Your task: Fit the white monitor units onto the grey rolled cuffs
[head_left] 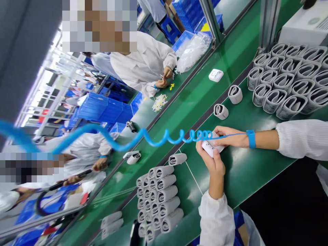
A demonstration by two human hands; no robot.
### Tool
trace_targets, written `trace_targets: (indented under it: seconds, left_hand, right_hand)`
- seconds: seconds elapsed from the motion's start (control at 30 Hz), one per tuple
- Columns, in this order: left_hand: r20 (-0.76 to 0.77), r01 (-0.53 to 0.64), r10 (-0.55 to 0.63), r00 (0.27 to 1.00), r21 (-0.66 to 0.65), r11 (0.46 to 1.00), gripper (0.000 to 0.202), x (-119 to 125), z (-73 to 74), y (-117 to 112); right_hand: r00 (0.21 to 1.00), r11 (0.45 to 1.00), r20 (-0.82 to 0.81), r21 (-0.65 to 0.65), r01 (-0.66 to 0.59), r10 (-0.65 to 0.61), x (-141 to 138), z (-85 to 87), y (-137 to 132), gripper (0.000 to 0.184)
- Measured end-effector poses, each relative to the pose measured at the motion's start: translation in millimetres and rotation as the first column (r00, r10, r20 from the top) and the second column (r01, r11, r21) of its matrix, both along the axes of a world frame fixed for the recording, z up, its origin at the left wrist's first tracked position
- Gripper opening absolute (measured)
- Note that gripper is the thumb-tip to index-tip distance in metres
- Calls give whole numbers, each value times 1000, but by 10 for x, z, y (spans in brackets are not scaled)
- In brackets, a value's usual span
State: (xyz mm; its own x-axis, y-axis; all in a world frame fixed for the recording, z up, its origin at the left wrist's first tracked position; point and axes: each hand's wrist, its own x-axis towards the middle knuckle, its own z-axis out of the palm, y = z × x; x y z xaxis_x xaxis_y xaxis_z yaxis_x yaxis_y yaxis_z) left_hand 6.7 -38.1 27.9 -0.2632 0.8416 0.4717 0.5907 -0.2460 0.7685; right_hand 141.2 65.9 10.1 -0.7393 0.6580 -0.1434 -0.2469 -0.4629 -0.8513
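Green belt edge just beside white device

View: one head-worn camera, looking forward and down from the person's own head.
Facing: across a green conveyor belt toward a co-worker and blue plastic crates beyond.
Tilt: strongly rolled, so the belt runs diagonally.
Nearness: close above the left hand and right hand, which hold a white plastic device.
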Motion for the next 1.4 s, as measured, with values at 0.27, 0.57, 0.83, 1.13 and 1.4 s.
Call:
trace_targets:
  seconds: [0.27,0.57,0.83,1.13,1.4]
  left_hand:
    - [106,-150,168,980,-165,975,63,-34,-50,-11]
    - [276,-146,221,935,-266,953,46,-204,9,44]
    - [420,-50,204,884,-349,936,29,-215,53,62]
    - [521,83,133,843,-370,925,29,-422,-48,134]
    - [686,229,108,720,-382,895,35,-436,-99,209]
  right_hand:
    - [983,895,-106,409,181,-150,35,40,117,55]
    - [988,585,-8,805,98,-155,165,39,171,50]
    - [996,325,-80,942,87,-33,188,46,127,73]
    - [996,808,-63,583,86,-60,179,142,141,37]
    - [991,983,11,126,-133,133,105,1,315,38]
